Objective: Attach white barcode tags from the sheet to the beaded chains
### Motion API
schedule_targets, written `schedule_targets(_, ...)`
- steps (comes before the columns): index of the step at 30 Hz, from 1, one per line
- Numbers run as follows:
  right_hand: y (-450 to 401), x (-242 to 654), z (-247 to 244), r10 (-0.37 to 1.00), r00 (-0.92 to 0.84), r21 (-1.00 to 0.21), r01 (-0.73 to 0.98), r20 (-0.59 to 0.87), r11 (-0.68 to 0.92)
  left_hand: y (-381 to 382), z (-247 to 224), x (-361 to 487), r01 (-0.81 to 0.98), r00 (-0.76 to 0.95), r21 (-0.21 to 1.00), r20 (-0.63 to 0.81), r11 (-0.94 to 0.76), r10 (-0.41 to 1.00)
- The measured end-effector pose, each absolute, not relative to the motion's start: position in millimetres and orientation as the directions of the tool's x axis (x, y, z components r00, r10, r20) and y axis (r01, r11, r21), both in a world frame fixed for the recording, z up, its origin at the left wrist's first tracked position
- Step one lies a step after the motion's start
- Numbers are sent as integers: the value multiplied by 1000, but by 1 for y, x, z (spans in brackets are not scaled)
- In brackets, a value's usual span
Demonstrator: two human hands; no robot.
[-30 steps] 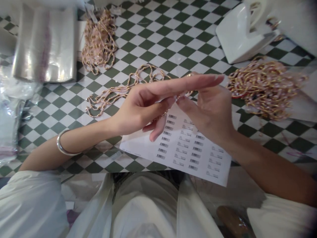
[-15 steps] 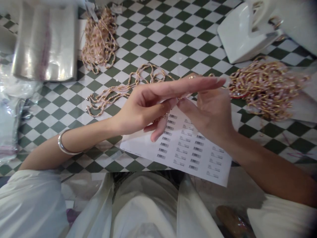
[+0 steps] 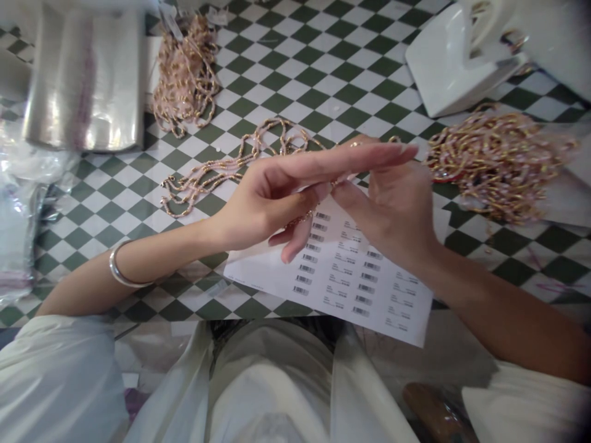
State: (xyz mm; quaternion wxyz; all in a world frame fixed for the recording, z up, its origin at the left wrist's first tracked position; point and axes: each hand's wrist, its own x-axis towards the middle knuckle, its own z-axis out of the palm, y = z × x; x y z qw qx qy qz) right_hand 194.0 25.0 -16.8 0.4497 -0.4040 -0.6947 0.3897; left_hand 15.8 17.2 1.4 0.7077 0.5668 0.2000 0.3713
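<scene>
beaded strand (image 3: 300, 218), pink and gold, pinched between left hand (image 3: 263, 209) and right hand (image 3: 397, 212), over barcode sheet (image 3: 341, 271).

Green-and-white checkered tabletop (image 3: 314, 74). On it: white barcode label sheet (image 3: 355, 289); right of sheet, pink-and-gold bead heap (image 3: 496, 166); left of sheet, pink-and-gold bead tangle (image 3: 203, 169); farther left, pink-and-gold bead pile (image 3: 184, 77), glossy clear plastic bag stack (image 3: 87, 80); beyond sheet, white notched block (image 3: 455, 64).

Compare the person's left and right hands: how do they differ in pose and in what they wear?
The left hand stretches its forefinger out straight, while the right hand curves its fingers upward. A silver bangle circles the left wrist; the right wrist shows none. Both hands hover over the barcode sheet.
</scene>
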Motion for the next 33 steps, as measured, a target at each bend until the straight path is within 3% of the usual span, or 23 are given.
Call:
schedule_targets(9, 27, 193, -20, 889, -282, -891, 175, 362, 419, 24, -6, 14, -256, 706, 966, 205, -25, 678)
schedule_targets(16, 27, 194, -22, 894, -274, -899, 164, 354, 406, 31, -8, 11, -103, 724, 938, 298, -330, 623)
schedule_targets(29, 24, 193, -21, 893, -270, -895, 173, 359, 412, 35, -12, 11, -285, 759, 956, 268, -67, 594)
schedule_targets(33, 25, 193, -21, 895, -276, -893, 191, 349, 407, 34, -12, 11, -213, 690, 964, 264, -160, 673)
